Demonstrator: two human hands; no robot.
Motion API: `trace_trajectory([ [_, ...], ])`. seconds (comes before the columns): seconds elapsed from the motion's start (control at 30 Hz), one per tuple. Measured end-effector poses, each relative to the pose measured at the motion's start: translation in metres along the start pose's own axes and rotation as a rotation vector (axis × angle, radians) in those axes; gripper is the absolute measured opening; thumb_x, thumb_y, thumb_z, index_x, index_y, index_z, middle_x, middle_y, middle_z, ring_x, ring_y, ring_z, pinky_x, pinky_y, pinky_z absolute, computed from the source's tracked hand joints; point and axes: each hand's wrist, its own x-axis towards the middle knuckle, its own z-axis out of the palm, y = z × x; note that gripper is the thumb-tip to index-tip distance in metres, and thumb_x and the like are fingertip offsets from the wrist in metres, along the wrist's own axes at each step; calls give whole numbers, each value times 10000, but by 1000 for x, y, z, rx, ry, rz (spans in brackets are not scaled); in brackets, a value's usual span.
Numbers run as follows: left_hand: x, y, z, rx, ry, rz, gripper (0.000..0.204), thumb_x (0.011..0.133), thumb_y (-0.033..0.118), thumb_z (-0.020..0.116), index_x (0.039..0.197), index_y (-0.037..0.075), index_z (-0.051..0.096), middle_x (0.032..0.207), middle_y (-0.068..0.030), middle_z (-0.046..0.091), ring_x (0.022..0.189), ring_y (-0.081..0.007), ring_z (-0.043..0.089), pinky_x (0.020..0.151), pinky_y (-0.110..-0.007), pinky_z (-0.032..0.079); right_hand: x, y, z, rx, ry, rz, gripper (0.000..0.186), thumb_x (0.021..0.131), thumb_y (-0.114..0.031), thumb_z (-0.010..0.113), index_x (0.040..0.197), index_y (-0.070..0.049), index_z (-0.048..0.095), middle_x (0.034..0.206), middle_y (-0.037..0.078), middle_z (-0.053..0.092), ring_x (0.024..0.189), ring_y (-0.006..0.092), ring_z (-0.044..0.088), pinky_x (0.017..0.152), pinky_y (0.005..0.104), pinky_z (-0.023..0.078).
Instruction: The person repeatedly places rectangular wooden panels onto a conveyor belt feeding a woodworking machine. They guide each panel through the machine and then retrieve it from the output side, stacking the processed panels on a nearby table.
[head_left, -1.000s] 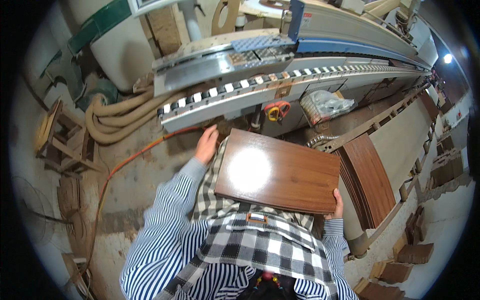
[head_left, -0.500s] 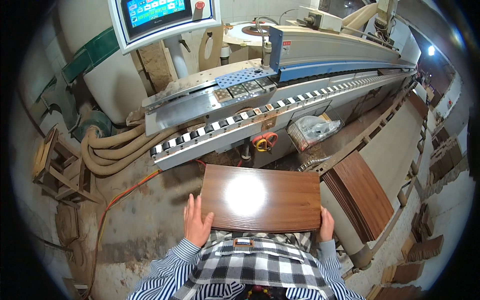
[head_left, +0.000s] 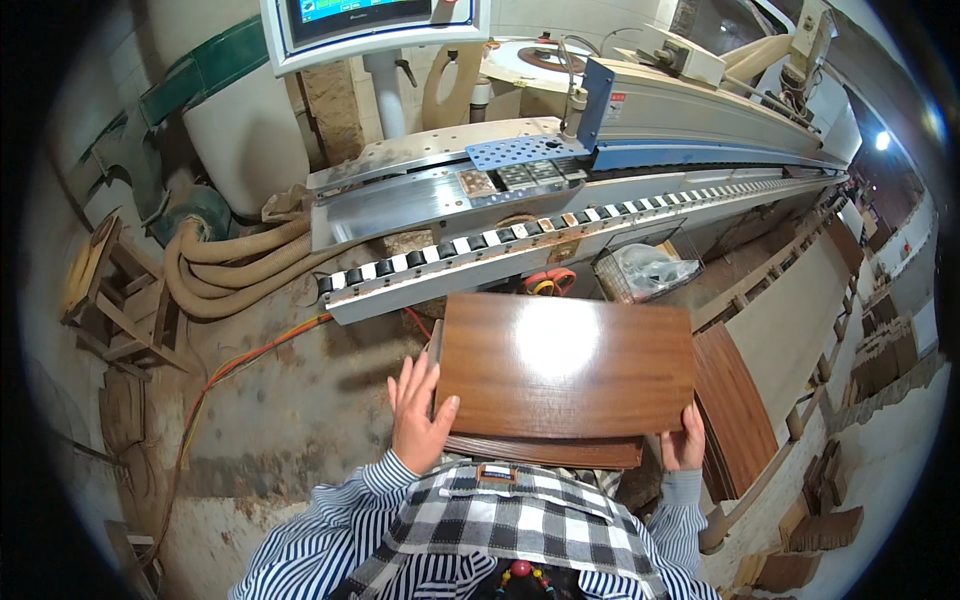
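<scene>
The right hand (head_left: 684, 440) holds a brown wood-grain panel (head_left: 565, 375) by its near right corner; the left hand (head_left: 418, 412) — fingers loosely spread — has its thumb at the left edge. More brown panels (head_left: 545, 453) show below the near edge, just before the checked apron (head_left: 520, 520). Rightward, a panel stack (head_left: 735, 405) lies on the near end of a pale belt (head_left: 780, 320). Beyond runs a roller rail (head_left: 440, 277).
</scene>
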Motion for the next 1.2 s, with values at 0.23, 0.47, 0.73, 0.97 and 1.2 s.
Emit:
trace_trajectory([
  [0.23,68,-27,-67,70,98,148,711,880,383,563,1422,11,292,1503,-197,213,1378,-358,235,1112,-466,194,121,23,112,163,-207,108,339,947,-193,521,1252,-46,508,1110,38,617,872,123,605,605,257,498],
  [0.47,126,-79,-87,595,155,120,581,880,407,571,1361,106,444,1452,-168,347,1355,-326,298,1113,-531,107,187,64,177,322,-317,398,337,940,-243,542,1203,-36,500,1210,183,567,1055,286,598,895,383,503],
  [0.73,188,-73,-95,570,93,-119,623,815,507,604,1316,146,521,1449,-175,355,1381,-308,253,1108,-554,40,105,18,118,-361,-327,20,391,945,-167,505,1296,2,466,1159,180,606,1037,247,606,876,344,497],
  [0.97,184,-74,-82,567,238,-191,683,762,573,623,1291,149,538,1412,-190,391,1338,-324,317,1098,-573,98,-26,48,3,-1495,282,-406,454,896,-198,552,1275,34,459,1208,212,537,1113,351,493,961,418,385],
  [1.2,183,-81,-82,571,255,-164,651,779,519,636,1288,125,536,1411,-177,398,1333,-298,330,1099,-551,143,-16,82,-5,-1392,491,-329,312,909,-288,563,772,-8,592,726,176,604,691,363,583,642,437,448],
])
